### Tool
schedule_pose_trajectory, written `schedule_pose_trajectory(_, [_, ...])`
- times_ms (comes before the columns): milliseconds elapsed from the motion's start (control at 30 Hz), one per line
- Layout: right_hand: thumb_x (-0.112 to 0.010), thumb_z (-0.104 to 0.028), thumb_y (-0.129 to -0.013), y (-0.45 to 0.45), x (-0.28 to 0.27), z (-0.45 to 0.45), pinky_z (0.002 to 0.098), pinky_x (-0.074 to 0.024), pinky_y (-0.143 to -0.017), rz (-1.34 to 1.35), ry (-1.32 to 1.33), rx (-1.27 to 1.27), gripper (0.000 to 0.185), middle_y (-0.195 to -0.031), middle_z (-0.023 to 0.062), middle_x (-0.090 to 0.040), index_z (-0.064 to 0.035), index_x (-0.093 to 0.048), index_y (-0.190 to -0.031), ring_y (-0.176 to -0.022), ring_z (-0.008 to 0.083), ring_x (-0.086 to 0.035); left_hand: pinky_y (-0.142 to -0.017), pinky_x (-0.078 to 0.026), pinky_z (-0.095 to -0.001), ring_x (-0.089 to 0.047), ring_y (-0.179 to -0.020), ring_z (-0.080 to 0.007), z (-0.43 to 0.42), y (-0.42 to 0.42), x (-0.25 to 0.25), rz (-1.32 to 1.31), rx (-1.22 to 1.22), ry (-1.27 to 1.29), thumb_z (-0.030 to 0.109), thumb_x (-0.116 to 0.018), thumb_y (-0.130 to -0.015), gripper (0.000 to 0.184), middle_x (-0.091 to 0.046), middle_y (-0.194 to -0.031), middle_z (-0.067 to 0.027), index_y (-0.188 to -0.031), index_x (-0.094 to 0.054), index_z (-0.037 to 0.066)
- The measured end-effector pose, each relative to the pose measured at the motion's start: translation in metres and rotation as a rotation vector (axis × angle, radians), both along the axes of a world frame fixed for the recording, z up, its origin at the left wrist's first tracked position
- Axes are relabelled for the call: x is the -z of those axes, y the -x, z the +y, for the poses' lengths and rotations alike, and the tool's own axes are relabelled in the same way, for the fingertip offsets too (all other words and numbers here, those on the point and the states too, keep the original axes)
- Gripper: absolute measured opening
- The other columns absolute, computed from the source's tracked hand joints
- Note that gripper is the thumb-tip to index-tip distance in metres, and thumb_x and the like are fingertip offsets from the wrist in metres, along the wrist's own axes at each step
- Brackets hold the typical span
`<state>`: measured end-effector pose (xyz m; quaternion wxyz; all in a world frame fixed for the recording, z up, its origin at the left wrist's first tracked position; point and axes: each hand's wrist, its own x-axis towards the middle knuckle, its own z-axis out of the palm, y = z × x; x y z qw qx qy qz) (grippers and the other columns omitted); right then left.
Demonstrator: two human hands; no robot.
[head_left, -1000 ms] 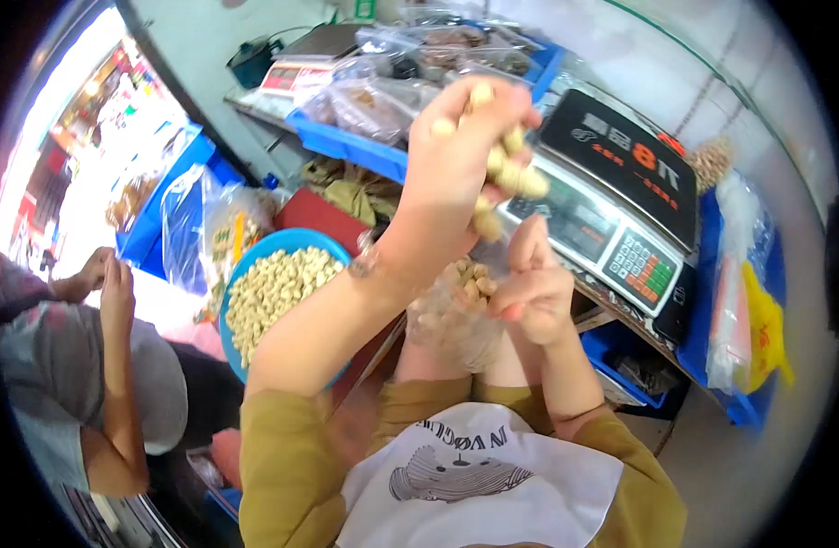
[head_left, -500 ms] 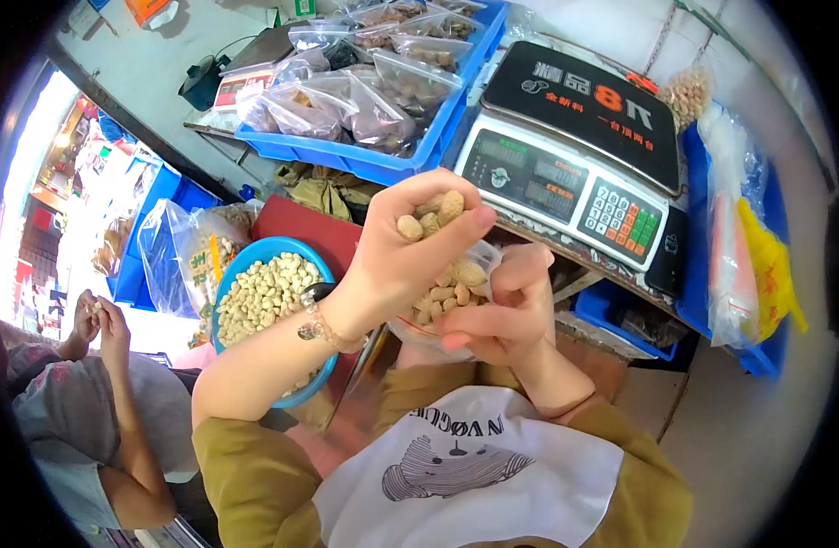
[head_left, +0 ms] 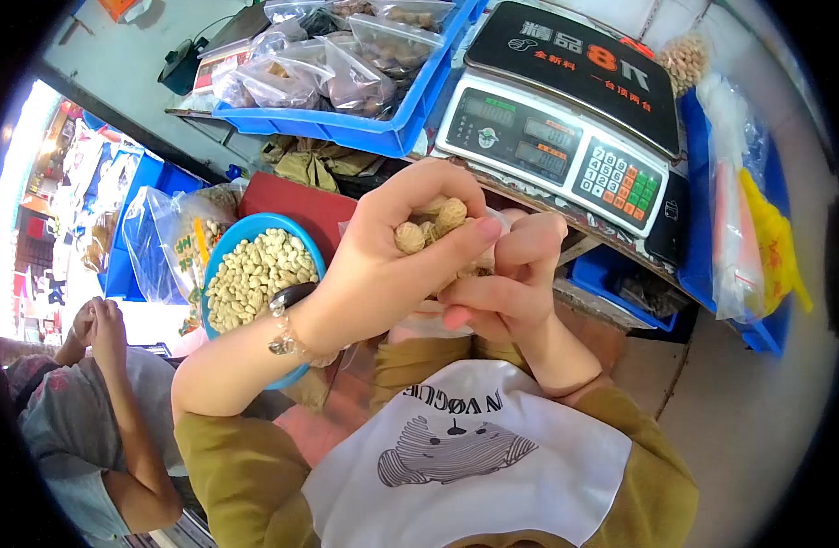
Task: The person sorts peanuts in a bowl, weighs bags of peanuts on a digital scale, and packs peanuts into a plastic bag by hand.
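Note:
My left hand (head_left: pixel 410 247), with a beaded bracelet (head_left: pixel 287 333) at the wrist, is curled around several unshelled peanuts (head_left: pixel 438 224). Against its thumb, my right hand (head_left: pixel 511 269) is closed with bent fingers. What it pinches is hidden, though a bit of peanut shell shows between the two hands. Under them, a clear plastic bag (head_left: pixel 429 324) lies over my lap, mostly covered by the hands. Left of my forearm stands a blue basin (head_left: pixel 208 288) of pale peanuts (head_left: pixel 260 274).
A digital scale (head_left: pixel 556 151) sits on the table ahead, beside a blue tray (head_left: pixel 346 132) of zip bags (head_left: pixel 346 78). Plastic bags (head_left: pixel 730 210) hang over a blue bin at right. Another person (head_left: pixel 109 411) sits at left, hands together.
My hands have come together over the plastic bag, hiding the shelled peanuts that showed in it. The view has shifted slightly. The other person's hands have closed together.

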<state>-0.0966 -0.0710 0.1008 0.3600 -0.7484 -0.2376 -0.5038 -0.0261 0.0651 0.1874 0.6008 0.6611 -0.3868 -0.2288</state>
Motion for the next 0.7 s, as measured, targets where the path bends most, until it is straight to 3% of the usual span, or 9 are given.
schedule_pose_trajectory(67, [-0.066,-0.046,-0.083,0.0,0.0,0.0,0.0309,-0.0363,-0.07,-0.006,0.007,0.025,0.024,-0.086,0.0005,-0.034,-0.0219,-0.068,-0.081,-0.08,0.0185,-0.039,-0.083,-0.041,-0.0273,-0.051,-0.092,-0.012,0.004,0.001,-0.002,-0.028,0.004,-0.022,0.002,-0.063,-0.087,0.008,-0.055,-0.096,-0.0045,-0.091,-0.056,0.004])
schedule_pose_trajectory(167, [-0.064,-0.046,-0.085,-0.004,0.0,0.003,0.0303,-0.0339,-0.067,-0.023,0.003,0.023,0.024,-0.086,0.0005,-0.036,-0.0224,-0.067,-0.082,-0.079,0.0179,-0.037,-0.068,-0.045,-0.0256,-0.053,-0.075,-0.0124,0.006,-0.004,0.013,-0.287,-0.011,0.06,0.009,-0.069,-0.084,0.013,-0.056,-0.085,-0.0043,-0.089,-0.058,0.003])
schedule_pose_trajectory(267, [-0.06,-0.048,-0.088,-0.004,-0.002,0.004,0.0301,-0.0316,-0.065,-0.06,0.068,0.068,0.025,-0.086,0.0004,-0.036,-0.0237,-0.066,-0.082,-0.076,0.0177,-0.037,-0.069,-0.046,-0.027,-0.056,-0.076,-0.0153,0.01,-0.007,0.014,-0.315,0.024,0.033,0.008,-0.068,-0.084,0.012,-0.058,-0.085,-0.006,-0.089,-0.06,0.002])
schedule_pose_trajectory(367, [-0.057,-0.05,-0.089,-0.002,-0.001,0.004,0.0299,-0.0292,-0.062,-0.089,0.112,0.12,0.027,-0.087,-0.0001,-0.037,-0.0256,-0.065,-0.079,-0.071,0.0166,-0.037,-0.079,-0.043,-0.028,-0.054,-0.087,-0.0154,0.016,-0.004,-0.001,-0.187,0.114,-0.153,0.002,-0.061,-0.087,0.009,-0.059,-0.094,-0.0069,-0.096,-0.06,0.001])
schedule_pose_trajectory(467, [-0.056,-0.052,-0.089,-0.005,-0.001,0.005,0.0298,-0.0277,-0.061,-0.112,0.085,0.085,0.028,-0.086,-0.0007,-0.036,-0.0273,-0.063,-0.077,-0.066,0.0153,-0.036,-0.077,-0.046,-0.0281,-0.057,-0.089,-0.0165,0.017,-0.009,-0.011,-0.059,0.206,-0.305,0.004,-0.061,-0.087,0.015,-0.062,-0.098,-0.0077,-0.101,-0.062,0.0])
schedule_pose_trajectory(567, [-0.056,-0.053,-0.088,0.0,-0.005,0.004,0.0302,-0.0274,-0.062,-0.082,0.083,0.068,0.029,-0.086,-0.0009,-0.036,-0.0282,-0.062,-0.076,-0.066,0.0153,-0.036,-0.078,-0.048,-0.0288,-0.059,-0.091,-0.0177,0.011,-0.012,-0.012,-0.105,0.249,-0.312,0.005,-0.062,-0.085,0.021,-0.063,-0.101,-0.0084,-0.106,-0.061,0.001])
schedule_pose_trajectory(700, [-0.054,-0.054,-0.089,0.007,0.002,0.002,0.0315,-0.0278,-0.065,-0.043,0.064,0.055,0.03,-0.085,-0.0006,-0.036,-0.0279,-0.061,-0.077,-0.071,0.0168,-0.038,-0.079,-0.049,-0.0311,-0.061,-0.09,-0.0242,0.006,-0.012,-0.004,-0.425,0.263,-0.289,0.007,-0.064,-0.083,0.028,-0.063,-0.104,-0.0106,-0.111,-0.061,0.003])
